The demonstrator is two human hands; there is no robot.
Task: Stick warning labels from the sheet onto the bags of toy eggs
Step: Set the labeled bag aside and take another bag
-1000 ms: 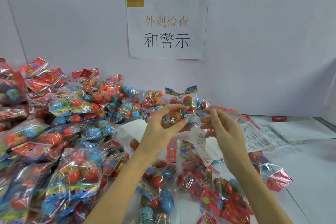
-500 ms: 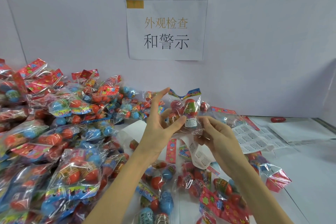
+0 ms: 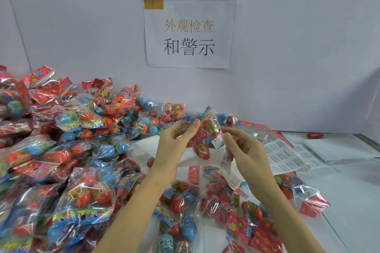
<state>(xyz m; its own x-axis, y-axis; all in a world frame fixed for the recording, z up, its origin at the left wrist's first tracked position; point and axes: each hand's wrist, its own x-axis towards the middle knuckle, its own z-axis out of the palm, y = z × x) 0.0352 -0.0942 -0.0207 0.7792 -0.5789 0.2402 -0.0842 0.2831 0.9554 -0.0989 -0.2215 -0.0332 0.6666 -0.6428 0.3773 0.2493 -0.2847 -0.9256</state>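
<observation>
between the two raised hands, above the table [image 3: 349, 201], hangs one clear bag of toy eggs [image 3: 202, 139]. the left hand [image 3: 174, 146] holds the bag's left side, its thumb and fingers curled round the plastic and reaching up to the printed header at the top. the right hand [image 3: 244, 150] meets the bag's right edge, fingertips [image 3: 227, 136] pinched just beside a small white warning label [image 3: 217, 142] that already sits on the bag's face. a curling strip of label backing [image 3: 229, 170] trails down from under the right hand's fingers; i cannot tell exactly which fingers trap it.

to the right of the right hand, flat on the table, lies the label sheet [image 3: 287, 156] with rows of printed stickers, partly overlapped by a bag's red header. beyond it, near the wall, rests a lone red egg [image 3: 315, 135].

left of the left hand a tall heap of bagged eggs [image 3: 61, 150] slopes against the wall. beneath both forearms more bags [image 3: 185, 201] lie scattered loosely. behind the grip, on the wall, hangs a paper sign [image 3: 189, 33] with chinese characters.
</observation>
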